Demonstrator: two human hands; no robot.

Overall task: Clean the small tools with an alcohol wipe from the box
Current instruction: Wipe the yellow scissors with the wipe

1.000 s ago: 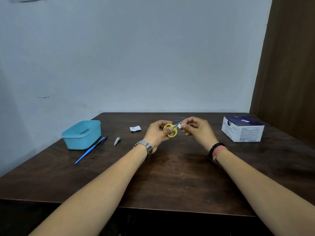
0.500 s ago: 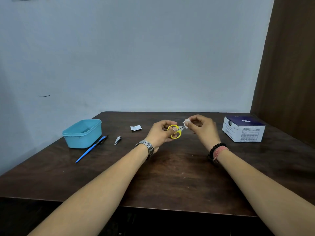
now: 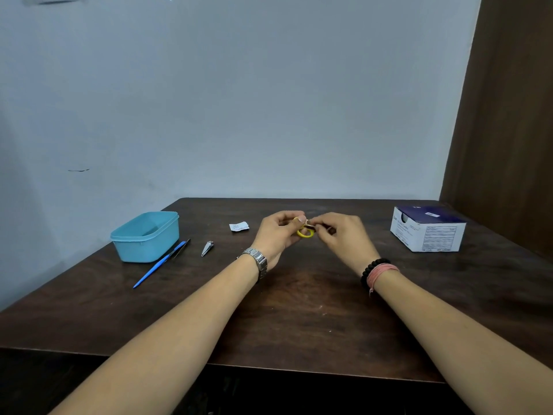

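Observation:
My left hand [image 3: 276,235] grips small yellow-handled scissors [image 3: 305,232] by the handle rings, above the middle of the dark table [image 3: 299,310]. My right hand [image 3: 341,235] pinches a small white wipe [image 3: 309,223] against the scissors, right next to the handles; the blades are hidden by my fingers. A metal nail clipper [image 3: 207,248] and a blue-handled tool [image 3: 160,263] lie on the table to the left. The wipe box [image 3: 428,232], white with a dark blue top, stands at the right.
A light blue plastic tub [image 3: 146,236] sits at the left, beside the blue tool. A torn white wipe wrapper [image 3: 238,226] lies behind the clipper. A brown wooden panel [image 3: 508,115] rises behind the box on the right.
My right hand has slid the wipe back along the scissors toward the yellow handles. Both hands are now closer together, and the blades no longer show.

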